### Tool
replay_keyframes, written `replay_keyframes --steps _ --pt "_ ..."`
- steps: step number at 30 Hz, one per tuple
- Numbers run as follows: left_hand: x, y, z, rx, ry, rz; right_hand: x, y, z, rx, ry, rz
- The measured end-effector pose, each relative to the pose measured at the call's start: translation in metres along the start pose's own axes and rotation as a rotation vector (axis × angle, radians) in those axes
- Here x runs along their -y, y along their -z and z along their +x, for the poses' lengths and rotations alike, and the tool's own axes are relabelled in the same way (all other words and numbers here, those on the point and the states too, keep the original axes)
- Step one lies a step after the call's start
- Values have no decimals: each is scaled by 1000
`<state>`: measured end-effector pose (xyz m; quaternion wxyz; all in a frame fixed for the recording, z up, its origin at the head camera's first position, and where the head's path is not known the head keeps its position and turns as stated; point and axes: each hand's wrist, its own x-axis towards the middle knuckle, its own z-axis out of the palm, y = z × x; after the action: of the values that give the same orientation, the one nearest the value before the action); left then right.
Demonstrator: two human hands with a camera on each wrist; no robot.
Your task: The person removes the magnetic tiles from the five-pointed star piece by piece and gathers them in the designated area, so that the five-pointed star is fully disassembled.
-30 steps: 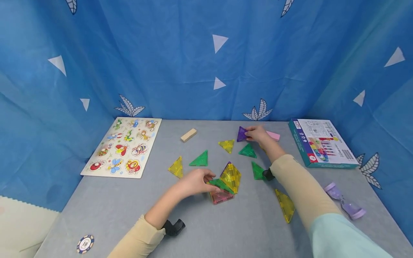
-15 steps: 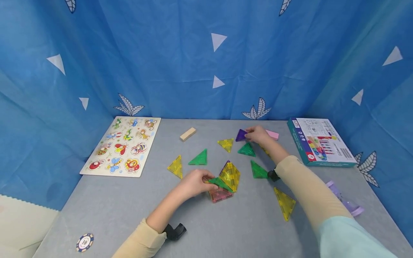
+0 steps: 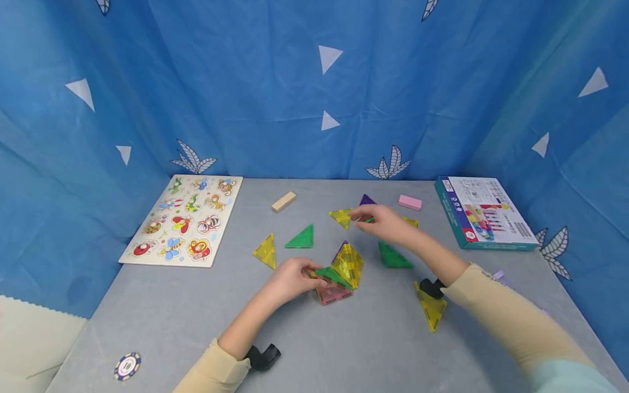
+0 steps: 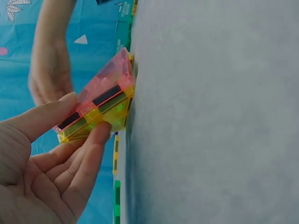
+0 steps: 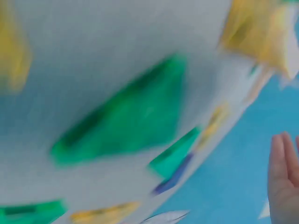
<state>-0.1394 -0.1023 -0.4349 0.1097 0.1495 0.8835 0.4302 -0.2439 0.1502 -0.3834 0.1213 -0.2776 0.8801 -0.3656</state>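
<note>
Tile cluster (image 4: 103,99), pinched by the left hand (image 3: 291,280), appears light, stiff and liable to separate, warranting an edge hold; right hand (image 3: 385,222) hangs loose, apparently empty.

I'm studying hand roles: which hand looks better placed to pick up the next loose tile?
Probably the right hand: in the head view it is close beside the small yellow triangle, and no held tile is apparent. The left hand is occupied, pinching the tile structure.
</note>
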Motion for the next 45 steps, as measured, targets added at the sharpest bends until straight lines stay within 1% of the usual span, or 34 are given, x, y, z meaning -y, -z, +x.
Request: replay_keyframes --steps 2,4,7,9,12,16,20,23,28,32,38,42,45 --pt "1 0 -1 -12 2 -21 15 -14 -7 73 80 -3" --pt "1 0 -2 -23 6 -43 27 -28 -11 170 144 -25" --pt "1 0 -3 -33 17 -65 35 -48 -13 299 195 -92" --pt "2 -1 -3 -36 8 -67 38 -58 -11 351 200 -149" --pt "3 -1 -3 -37 -2 -71 41 -65 -8 387 200 -201" --pt "4 -1 -3 -44 -12 -89 47 -66 -3 442 196 -207" --pt "3 0 -3 -57 -15 -97 49 -65 1 498 158 -195" --pt "3 0 -3 -63 -20 -95 49 -65 2 508 134 -189" --pt "3 -1 -4 -61 -22 -91 46 -67 2 492 132 -208" --pt "3 -2 -4 -57 -22 -86 45 -68 1 481 142 -236" --pt "2 -3 -4 -51 -15 -73 45 -68 -2 470 190 -268" --pt "1 -3 -5 -48 -21 -59 44 -66 -3 457 202 -236" --pt "1 -3 -5 -48 -29 -49 42 -62 -4 447 185 -168"
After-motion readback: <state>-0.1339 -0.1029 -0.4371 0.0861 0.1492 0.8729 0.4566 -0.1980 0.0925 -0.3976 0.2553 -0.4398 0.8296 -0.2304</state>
